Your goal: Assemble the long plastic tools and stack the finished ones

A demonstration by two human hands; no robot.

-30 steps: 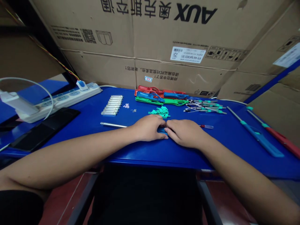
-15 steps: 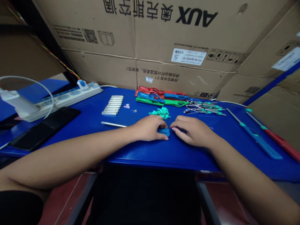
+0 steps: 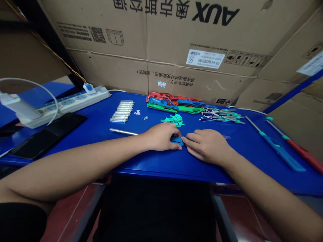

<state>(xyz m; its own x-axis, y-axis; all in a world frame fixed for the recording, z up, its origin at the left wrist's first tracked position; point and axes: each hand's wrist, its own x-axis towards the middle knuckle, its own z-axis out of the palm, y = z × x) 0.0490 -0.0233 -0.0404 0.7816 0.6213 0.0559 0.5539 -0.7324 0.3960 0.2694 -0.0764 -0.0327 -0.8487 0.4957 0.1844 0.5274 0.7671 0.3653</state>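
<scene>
1. Right now the left hand (image 3: 161,136) is curled down with its fingers (image 3: 174,133) pressed together over a small blue plastic piece (image 3: 177,141), which lies flat on the desk (image 3: 151,170), partly hidden.
2. Coming in from the other side, the right hand (image 3: 207,146) has its fingers (image 3: 191,141) loosely together, tips right up against that same piece. Is it a true pinch? Can't tell from here; the fingertips hide the contact.
3. The work in hand looks like handling this one piece between both sets of fingers, and getting it off the desk would call for a firmer pinch along its edges.
4. Just beyond the fingers sits a heap of small teal plastic parts (image 3: 174,120), and left of the left hand lies a slim steel rod (image 3: 123,132).
5. Further out past the fingertips, red, blue and green plastic handles (image 3: 161,107) lie stacked, with teal-tipped wired parts (image 3: 222,117) to their right.
6. Out left of the fingers there's a neat row of metal tubes (image 3: 121,111), then a black tablet (image 3: 47,139) and a white power strip (image 3: 65,104).
7. Far right, well away from the fingers, lie a long blue strip with teal clips (image 3: 280,151) and a red one (image 3: 302,156).
</scene>
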